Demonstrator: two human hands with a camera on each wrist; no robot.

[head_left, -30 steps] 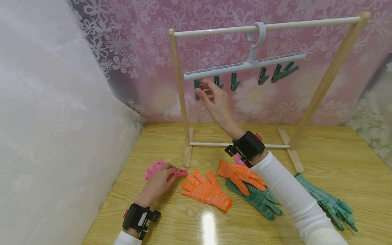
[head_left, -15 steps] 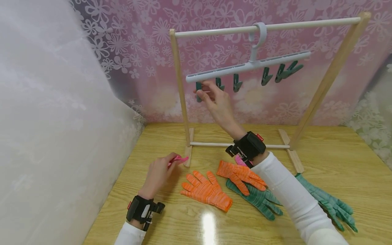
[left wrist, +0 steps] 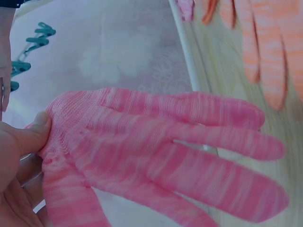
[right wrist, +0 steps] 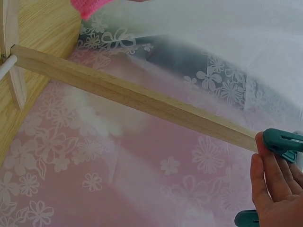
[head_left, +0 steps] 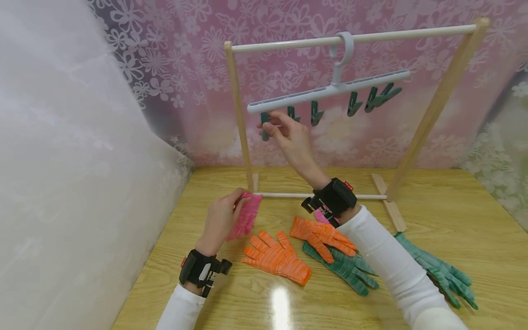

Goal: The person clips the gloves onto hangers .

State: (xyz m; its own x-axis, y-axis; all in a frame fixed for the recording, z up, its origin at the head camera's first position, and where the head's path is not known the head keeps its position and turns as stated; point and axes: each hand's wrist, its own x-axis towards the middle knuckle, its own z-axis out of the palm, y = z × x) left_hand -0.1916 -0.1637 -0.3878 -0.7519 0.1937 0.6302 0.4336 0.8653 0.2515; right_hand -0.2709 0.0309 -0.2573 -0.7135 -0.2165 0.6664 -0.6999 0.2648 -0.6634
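Note:
In the head view my left hand (head_left: 220,222) pinches a pink knit glove (head_left: 247,217) by its cuff, lifted near the foot of the rack. The left wrist view shows the thumb on the cuff of that glove (left wrist: 137,146), its fingers pointing away from my hand. Higher up, my right hand (head_left: 294,142) holds the leftmost green clothes peg (head_left: 264,127) between thumb and fingers. That peg hangs from a pale grey-blue hanger (head_left: 293,97). The right wrist view has the same peg (right wrist: 279,142) against the fingertips, partly out of frame.
A wooden rack (head_left: 240,114) carries the hanger on its white top rod (head_left: 284,44). Several other pegs (head_left: 315,113) hang rightward. On the table lie an orange glove (head_left: 278,259), another orange glove (head_left: 321,236) over a green glove (head_left: 350,270), and a green glove (head_left: 441,270) at right.
My left hand has raised the pink glove off the table and carried it up and to the right, toward the rack. The right hand stays at the leftmost peg.

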